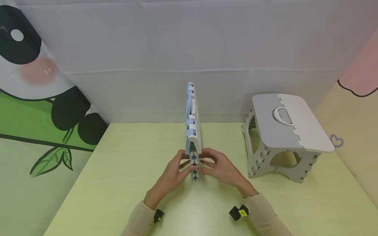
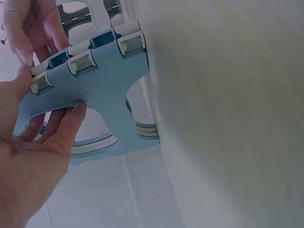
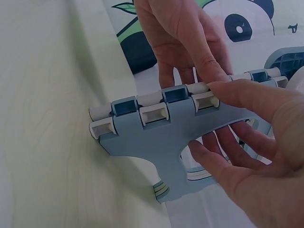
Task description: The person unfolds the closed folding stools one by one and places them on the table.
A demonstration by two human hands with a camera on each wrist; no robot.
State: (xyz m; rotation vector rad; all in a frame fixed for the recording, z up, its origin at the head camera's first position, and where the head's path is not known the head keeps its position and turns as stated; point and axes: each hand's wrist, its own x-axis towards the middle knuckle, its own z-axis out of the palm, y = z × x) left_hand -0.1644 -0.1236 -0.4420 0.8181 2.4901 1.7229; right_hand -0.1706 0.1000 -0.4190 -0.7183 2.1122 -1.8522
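A blue and white folding stool (image 1: 192,114), folded nearly flat, stands on edge in the middle of the table and is seen end-on from the head view. My left hand (image 1: 174,172) grips its near part from the left, and my right hand (image 1: 221,167) does the same from the right. In the left wrist view, the left hand (image 2: 38,137) has its thumb at the hinge edge and its fingers in the cutout of the blue leg panel (image 2: 102,80). The right wrist view shows my right hand (image 3: 256,137) holding the opposite leg panel (image 3: 166,137) likewise, thumb near the hinges.
On the right of the table stands an unfolded grey and white folding stool (image 1: 283,131) with a carry handle on top. A pale wall cloth (image 1: 147,95) rises behind the table (image 1: 124,183). Printed panels flank both sides. Small black devices (image 1: 235,213) sit at both wrists.
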